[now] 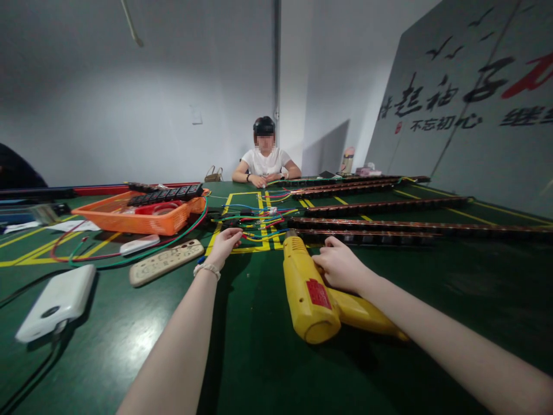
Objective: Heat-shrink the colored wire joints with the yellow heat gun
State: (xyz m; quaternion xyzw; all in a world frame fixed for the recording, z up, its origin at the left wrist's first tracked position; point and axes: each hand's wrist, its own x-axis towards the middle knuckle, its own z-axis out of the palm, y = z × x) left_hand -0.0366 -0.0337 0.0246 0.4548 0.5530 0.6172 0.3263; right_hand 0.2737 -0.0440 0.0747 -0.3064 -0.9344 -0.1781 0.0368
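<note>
Yellow heat gun (309,288) lies at frame centre on green tabletop (242,351), nozzle pointing away. Right hand (341,266) rests on its body just right of red label, grip loose, not clenched around it. Left hand (224,245), grip released, fingertips at coloured wires (254,222) left of nozzle. Orange basket (138,214) upper left.

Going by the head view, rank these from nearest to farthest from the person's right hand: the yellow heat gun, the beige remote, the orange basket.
From the right hand:
1. Yellow heat gun, directly under the hand, touching it.
2. Beige remote, across the table, left of the left hand.
3. Orange basket, far left and further back.
</note>
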